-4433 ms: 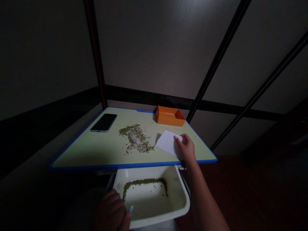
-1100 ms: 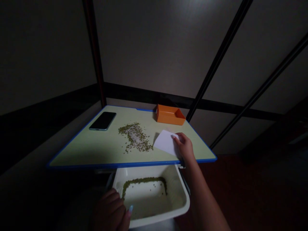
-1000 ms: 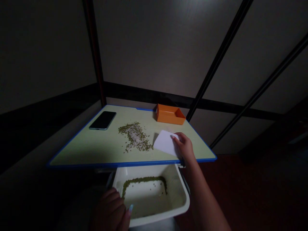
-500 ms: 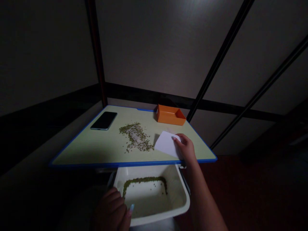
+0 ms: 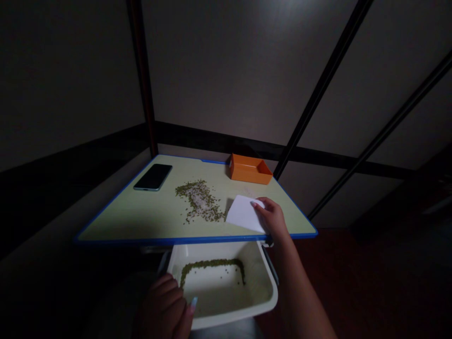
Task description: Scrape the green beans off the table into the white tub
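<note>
My right hand (image 5: 271, 214) pinches a white card (image 5: 244, 214) whose lower left corner rests beside a scattered pile of small green beans (image 5: 208, 211). Whitish grains (image 5: 199, 195) lie among those beans on the tabletop. Below the table's front edge, a white plastic tub (image 5: 270, 301) is pulled out. My left hand (image 5: 165, 306) is closed around its near left rim, the thumb lying over the edge. More green beans (image 5: 212, 263) line the far side of the tub's floor, with a few loose ones nearer the middle.
The pale tabletop (image 5: 123, 221) has a blue edge. At its far left lies a dark-screened phone (image 5: 154, 177). An orange open box (image 5: 250, 170) stands at the back right. Panelled walls (image 5: 219, 70) rise close behind the table.
My right hand and the card have shifted very slightly, the card's upper edge dropping a little. The left hand, the tub and the bean pile look the same.
</note>
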`<action>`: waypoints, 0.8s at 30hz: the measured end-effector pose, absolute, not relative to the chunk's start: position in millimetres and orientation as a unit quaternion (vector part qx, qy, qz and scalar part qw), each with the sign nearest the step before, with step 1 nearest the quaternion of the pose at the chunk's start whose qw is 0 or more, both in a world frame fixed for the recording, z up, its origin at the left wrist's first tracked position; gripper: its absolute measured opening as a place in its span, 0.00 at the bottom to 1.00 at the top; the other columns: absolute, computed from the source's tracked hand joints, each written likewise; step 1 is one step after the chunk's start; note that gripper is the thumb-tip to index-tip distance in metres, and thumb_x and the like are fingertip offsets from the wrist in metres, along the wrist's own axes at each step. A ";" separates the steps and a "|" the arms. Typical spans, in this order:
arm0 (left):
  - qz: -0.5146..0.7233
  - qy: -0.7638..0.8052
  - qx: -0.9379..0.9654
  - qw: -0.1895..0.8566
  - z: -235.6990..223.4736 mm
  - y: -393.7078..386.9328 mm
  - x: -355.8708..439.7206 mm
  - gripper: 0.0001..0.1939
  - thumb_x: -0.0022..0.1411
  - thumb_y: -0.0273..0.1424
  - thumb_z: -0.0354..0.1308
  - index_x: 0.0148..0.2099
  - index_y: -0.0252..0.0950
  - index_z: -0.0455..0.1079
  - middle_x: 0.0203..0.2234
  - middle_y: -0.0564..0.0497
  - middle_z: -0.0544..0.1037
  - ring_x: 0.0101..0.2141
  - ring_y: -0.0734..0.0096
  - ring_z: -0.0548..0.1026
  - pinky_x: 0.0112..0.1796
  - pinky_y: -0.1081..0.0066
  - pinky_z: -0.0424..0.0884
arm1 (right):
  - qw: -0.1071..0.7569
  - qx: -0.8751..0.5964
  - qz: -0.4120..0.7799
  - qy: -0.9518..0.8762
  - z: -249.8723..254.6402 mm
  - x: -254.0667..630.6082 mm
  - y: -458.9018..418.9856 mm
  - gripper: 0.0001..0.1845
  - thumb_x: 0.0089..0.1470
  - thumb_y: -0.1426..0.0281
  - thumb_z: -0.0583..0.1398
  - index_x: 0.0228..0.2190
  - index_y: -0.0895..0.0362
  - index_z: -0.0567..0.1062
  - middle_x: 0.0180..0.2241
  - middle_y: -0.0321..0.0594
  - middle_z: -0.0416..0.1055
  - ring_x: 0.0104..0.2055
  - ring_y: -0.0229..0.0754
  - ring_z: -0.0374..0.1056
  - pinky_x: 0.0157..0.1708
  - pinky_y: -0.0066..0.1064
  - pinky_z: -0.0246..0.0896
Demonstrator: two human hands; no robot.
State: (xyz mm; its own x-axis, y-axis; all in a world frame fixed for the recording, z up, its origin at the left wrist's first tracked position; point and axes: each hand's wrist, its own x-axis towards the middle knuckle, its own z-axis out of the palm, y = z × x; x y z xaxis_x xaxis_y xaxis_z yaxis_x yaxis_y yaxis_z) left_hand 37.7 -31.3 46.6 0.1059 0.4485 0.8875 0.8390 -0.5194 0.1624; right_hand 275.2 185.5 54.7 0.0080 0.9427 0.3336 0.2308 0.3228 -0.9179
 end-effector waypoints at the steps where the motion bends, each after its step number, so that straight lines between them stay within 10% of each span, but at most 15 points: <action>1: -0.484 -0.442 -0.731 0.188 44.9 -31.4 37.0 0.16 0.59 0.25 0.48 0.20 0.39 0.64 0.13 0.55 0.66 0.19 0.76 0.67 0.27 0.71 0.67 | 0.529 -0.473 0.340 -0.617 55.2 274.7 185.0 0.21 0.39 0.54 0.64 0.29 0.58 0.74 0.28 0.40 0.73 0.28 0.40 0.64 0.26 0.28 0.57; 24: -0.442 -0.444 -0.761 0.170 35.1 -31.9 33.1 0.16 0.58 0.23 0.48 0.18 0.38 0.60 0.13 0.56 0.63 0.18 0.75 0.64 0.25 0.70 0.63 | 0.568 -0.478 0.303 -0.597 60.1 273.2 180.1 0.18 0.42 0.55 0.62 0.28 0.58 0.73 0.25 0.37 0.69 0.27 0.39 0.62 0.26 0.28 0.55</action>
